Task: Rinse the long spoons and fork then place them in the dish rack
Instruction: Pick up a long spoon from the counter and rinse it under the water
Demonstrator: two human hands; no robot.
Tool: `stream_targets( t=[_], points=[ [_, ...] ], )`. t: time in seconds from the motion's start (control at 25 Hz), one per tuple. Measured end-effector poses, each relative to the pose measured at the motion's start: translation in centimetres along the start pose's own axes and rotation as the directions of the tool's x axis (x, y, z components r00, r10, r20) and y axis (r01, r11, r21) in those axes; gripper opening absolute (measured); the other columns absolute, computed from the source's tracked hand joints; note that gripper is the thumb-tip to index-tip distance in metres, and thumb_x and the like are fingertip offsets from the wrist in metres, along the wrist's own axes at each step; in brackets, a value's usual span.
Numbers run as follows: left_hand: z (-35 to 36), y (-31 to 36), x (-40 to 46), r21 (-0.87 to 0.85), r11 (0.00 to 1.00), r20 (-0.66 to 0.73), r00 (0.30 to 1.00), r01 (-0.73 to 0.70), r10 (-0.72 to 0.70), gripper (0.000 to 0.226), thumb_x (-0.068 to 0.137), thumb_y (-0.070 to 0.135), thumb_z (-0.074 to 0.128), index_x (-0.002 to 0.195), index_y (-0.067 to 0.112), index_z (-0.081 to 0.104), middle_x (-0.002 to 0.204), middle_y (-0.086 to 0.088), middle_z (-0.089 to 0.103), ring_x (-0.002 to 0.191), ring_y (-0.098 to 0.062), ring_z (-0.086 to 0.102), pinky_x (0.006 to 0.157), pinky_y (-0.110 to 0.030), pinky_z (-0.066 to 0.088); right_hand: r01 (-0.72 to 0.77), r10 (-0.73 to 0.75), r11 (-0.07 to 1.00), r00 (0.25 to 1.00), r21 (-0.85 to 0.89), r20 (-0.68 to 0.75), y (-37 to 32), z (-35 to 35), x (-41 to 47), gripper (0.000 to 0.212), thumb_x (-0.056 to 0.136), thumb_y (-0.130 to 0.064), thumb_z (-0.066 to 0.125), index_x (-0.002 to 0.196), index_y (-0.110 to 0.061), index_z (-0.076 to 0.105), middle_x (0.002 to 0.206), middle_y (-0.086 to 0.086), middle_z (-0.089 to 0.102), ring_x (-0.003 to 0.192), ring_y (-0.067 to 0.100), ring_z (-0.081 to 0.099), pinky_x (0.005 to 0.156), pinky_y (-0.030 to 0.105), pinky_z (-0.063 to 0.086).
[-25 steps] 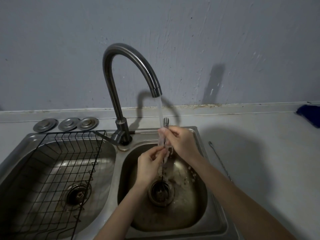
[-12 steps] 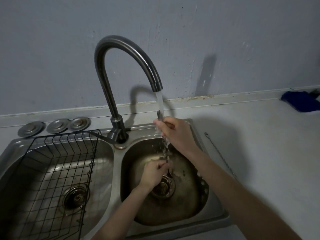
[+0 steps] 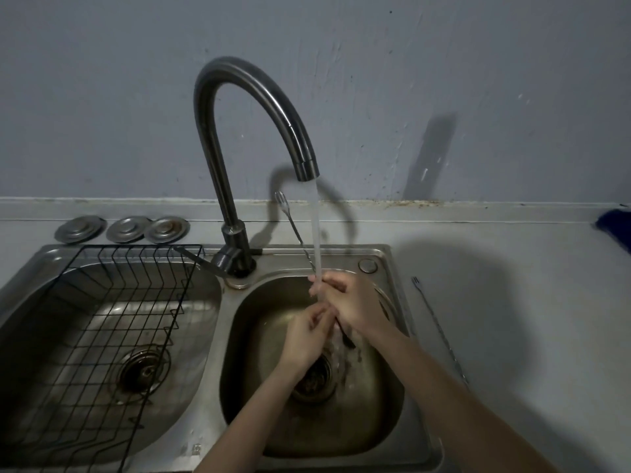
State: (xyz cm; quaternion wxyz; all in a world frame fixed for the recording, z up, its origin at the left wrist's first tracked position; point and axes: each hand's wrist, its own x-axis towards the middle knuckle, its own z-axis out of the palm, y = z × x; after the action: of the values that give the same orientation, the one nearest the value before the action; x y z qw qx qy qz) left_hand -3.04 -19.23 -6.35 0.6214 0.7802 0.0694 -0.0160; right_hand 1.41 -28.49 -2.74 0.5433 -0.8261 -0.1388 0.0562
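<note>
Over the right sink basin [image 3: 382, 428] my right hand [image 3: 348, 302] grips a long thin metal fork [image 3: 290, 221] by its lower part. The fork's prongs point up and to the left, beside the running water stream [image 3: 317, 233]. My left hand [image 3: 307, 332] is closed around the fork's lower end, just below and touching my right hand. Water falls onto both hands. A second long fork [image 3: 440, 332] lies on the counter right of the sink. The black wire dish rack [image 3: 102, 329] sits in the left basin.
A dark curved tap [image 3: 235, 131] stands between the two basins, its lever pointing left. Three round metal lids [image 3: 123, 228] lie on the ledge behind the rack. A blue cloth [image 3: 614, 227] is at the far right of the grey counter.
The fork has been tilted so that its long stem and prongs now stick up to the left of the water. Both hands have come together lower in the basin.
</note>
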Motion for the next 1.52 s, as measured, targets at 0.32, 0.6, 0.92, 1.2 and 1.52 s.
stream_targets(
  t=[0.32, 0.6, 0.92, 1.2, 1.52],
  points=[
    [0.1, -2.8, -1.2, 0.114, 0.990, 0.055, 0.994, 0.088, -0.095, 0.022, 0.087, 0.018, 0.055, 0.067, 0.024, 0.065, 0.064, 0.011, 0.065, 0.056, 0.011, 0.059, 0.063, -0.004, 0.044, 0.006, -0.015, 0.990, 0.998, 0.141, 0.063, 0.4, 0.2, 0.6, 0.021, 0.088, -0.009, 0.056, 0.105, 0.000, 0.064, 0.094, 0.026, 0.071, 0.050, -0.010, 0.057, 0.056, 0.006, 0.051],
    [-0.4, -2.2, -0.3, 0.169, 0.984, -0.041, 0.998, 0.062, -0.056, 0.026, 0.086, 0.021, 0.056, 0.064, 0.011, 0.067, 0.070, -0.014, 0.071, 0.063, -0.012, 0.061, 0.065, -0.019, 0.050, 0.026, -0.021, 0.995, 0.998, 0.091, -0.059, -0.2, 1.1, 0.2, 0.018, 0.089, -0.019, 0.055, 0.093, -0.005, 0.065, 0.085, 0.017, 0.073, 0.047, -0.005, 0.055, 0.050, 0.004, 0.044],
    [0.0, -1.8, -0.3, 0.337, 0.942, 0.103, 0.994, -0.007, -0.029, 0.018, 0.090, 0.007, 0.044, 0.084, 0.008, 0.061, 0.079, -0.004, 0.061, 0.070, -0.013, 0.058, 0.070, -0.025, 0.051, 0.014, -0.010, 0.999, 0.994, 0.037, -0.112, 1.5, 1.9, -1.8, 0.015, 0.087, -0.014, 0.058, 0.099, -0.011, 0.066, 0.079, -0.008, 0.068, 0.067, -0.011, 0.062, 0.065, 0.007, 0.049],
    [-0.4, -0.9, -0.3, 0.384, 0.923, 0.178, 0.983, -0.024, -0.048, 0.026, 0.094, 0.019, 0.040, 0.081, 0.009, 0.061, 0.074, 0.000, 0.062, 0.067, -0.010, 0.057, 0.068, -0.022, 0.048, 0.062, -0.049, 0.996, 0.980, 0.063, -0.191, -1.6, 1.0, -0.5, 0.023, 0.091, -0.021, 0.051, 0.088, -0.005, 0.067, 0.072, 0.010, 0.069, 0.041, -0.002, 0.051, 0.039, 0.009, 0.036],
    [-0.5, 1.0, 0.9, 0.342, 0.933, 0.023, 0.994, -0.109, 0.108, 0.022, 0.090, 0.013, 0.044, 0.072, 0.009, 0.055, 0.074, -0.014, 0.063, 0.072, -0.030, 0.059, 0.068, -0.037, 0.047, 0.224, -0.212, 0.973, 0.964, 0.062, -0.159, -2.3, 0.6, -0.3, 0.020, 0.090, -0.012, 0.054, 0.100, -0.001, 0.067, 0.089, 0.011, 0.074, 0.068, -0.011, 0.061, 0.063, 0.001, 0.047]
  ],
)
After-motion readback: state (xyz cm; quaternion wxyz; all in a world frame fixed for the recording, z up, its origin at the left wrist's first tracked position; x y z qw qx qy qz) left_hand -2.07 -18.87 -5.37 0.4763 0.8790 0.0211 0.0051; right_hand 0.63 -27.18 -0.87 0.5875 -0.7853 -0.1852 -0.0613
